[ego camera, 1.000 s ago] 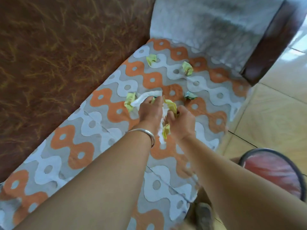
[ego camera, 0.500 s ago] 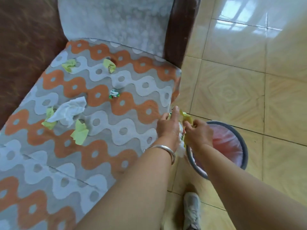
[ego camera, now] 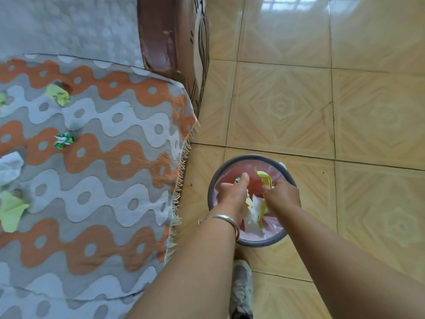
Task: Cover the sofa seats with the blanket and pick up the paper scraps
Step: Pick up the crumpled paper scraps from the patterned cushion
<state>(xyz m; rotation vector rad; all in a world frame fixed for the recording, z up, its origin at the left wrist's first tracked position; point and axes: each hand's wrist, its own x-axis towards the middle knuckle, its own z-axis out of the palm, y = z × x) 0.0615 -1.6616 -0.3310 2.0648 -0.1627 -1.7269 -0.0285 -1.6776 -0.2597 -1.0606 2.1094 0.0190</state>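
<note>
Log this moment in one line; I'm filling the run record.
step: binning scraps | left hand + right hand: holding paper scraps over bin | blanket: on seat, scraps remain

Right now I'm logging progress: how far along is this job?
Done: blanket covers the seat. In hand: left hand and right hand hold paper scraps over the bin. Left: yellow scrap, green scrap, others at the frame's left edge.

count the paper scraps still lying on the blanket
5 in view: yellow-green scrap, green-white scrap, white tissue, large green scrap, and a sliver at the left edge. More may lie outside the frame.
</note>
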